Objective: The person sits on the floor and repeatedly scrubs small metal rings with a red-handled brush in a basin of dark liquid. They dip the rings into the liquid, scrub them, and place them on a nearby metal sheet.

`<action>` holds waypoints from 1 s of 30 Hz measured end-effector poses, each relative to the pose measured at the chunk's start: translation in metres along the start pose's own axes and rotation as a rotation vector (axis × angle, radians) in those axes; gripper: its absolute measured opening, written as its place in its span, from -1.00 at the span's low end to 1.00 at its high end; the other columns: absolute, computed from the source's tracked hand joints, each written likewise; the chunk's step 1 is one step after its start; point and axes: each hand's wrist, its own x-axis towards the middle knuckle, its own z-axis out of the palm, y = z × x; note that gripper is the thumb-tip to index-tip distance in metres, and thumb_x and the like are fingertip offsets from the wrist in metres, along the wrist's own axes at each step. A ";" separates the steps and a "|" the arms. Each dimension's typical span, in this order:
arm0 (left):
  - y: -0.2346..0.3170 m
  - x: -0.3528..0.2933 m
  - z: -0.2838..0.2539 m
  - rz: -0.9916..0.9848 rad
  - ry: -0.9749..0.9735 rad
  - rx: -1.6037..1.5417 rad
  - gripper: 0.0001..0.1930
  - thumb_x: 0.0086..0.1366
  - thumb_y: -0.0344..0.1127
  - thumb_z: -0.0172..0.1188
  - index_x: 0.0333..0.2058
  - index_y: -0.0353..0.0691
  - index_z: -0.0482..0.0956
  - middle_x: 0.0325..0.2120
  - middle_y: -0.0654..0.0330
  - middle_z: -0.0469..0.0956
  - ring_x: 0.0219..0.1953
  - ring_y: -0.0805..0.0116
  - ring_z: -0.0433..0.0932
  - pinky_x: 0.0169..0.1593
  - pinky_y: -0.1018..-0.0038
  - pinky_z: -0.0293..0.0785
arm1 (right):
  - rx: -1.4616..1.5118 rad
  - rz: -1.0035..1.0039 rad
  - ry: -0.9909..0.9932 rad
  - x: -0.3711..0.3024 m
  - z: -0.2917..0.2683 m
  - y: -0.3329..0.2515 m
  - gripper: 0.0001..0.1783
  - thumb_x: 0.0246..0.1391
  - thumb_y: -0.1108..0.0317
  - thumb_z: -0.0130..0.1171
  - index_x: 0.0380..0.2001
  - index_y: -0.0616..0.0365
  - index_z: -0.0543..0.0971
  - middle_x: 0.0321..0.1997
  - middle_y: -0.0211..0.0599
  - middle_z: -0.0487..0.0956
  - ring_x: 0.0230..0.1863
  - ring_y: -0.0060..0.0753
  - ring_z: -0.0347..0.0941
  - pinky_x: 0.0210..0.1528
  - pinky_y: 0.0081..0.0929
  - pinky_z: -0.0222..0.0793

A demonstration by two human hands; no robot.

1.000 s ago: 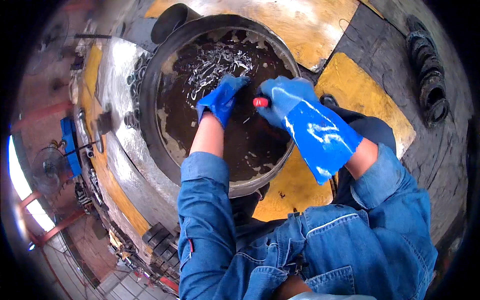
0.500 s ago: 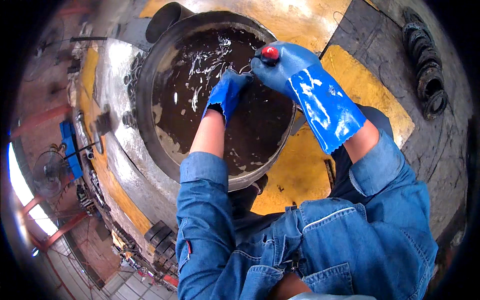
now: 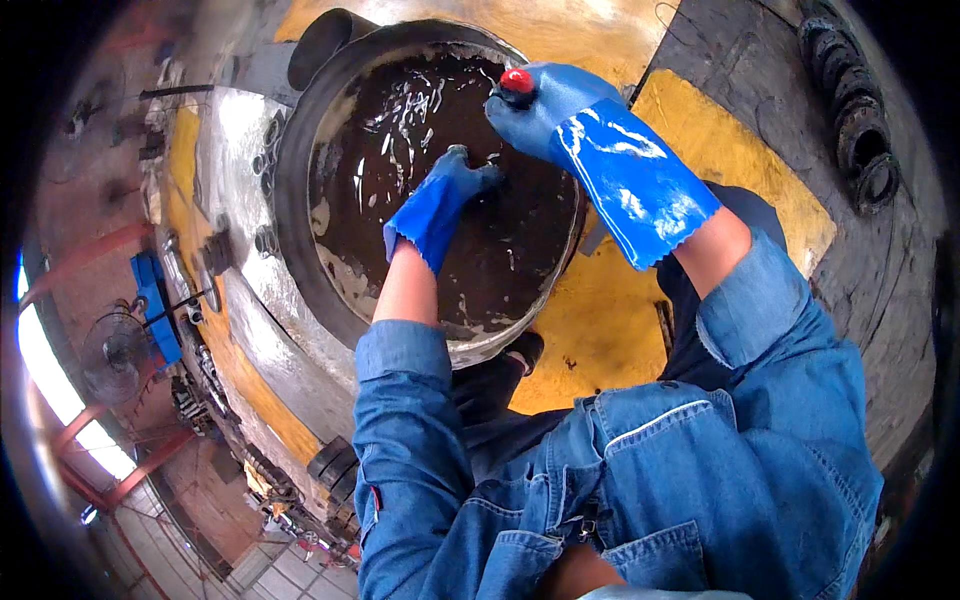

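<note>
A round metal tub [image 3: 292, 190] holds dark brown liquid [image 3: 525, 225] with pale glints on its surface. In a long blue rubber glove, my left hand [image 3: 450, 185] is over the middle of the liquid, thumb and fingers apart, nothing visible between them. Whether its fingertips dip in, I cannot tell. My right hand [image 3: 548, 108], gloved the same way, is closed above the tub's right side. From its fist sticks the red-ended black handle [image 3: 516, 82] of a tool whose working end is hidden. A thin curved line shows beside that fist, too fine to identify.
Behind the tub leans a dark metal cylinder [image 3: 322, 48]. Several metal rings [image 3: 268, 150] lie along the tub's left side. A row of dark ring-shaped parts [image 3: 862, 135] lies on the floor at far right. Yellow floor plates [image 3: 600, 330] surround the tub; a fan [image 3: 115, 355] stands far left.
My left hand has moved away from the right hand, slightly left and nearer me, and its thumb and fingers have spread. My right hand, still gripping the handle, has shifted slightly up and left.
</note>
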 end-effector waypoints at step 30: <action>0.003 -0.029 0.028 0.287 0.068 -0.446 -0.56 0.36 -0.21 0.37 0.13 -0.34 0.65 -0.04 0.03 0.73 -0.02 0.29 0.69 0.11 0.35 0.57 | -0.069 -0.019 0.048 0.008 0.006 0.008 -0.54 0.23 -0.15 0.17 -0.08 -0.08 0.76 -0.19 -0.13 0.77 -0.09 0.00 0.70 0.06 -0.14 0.58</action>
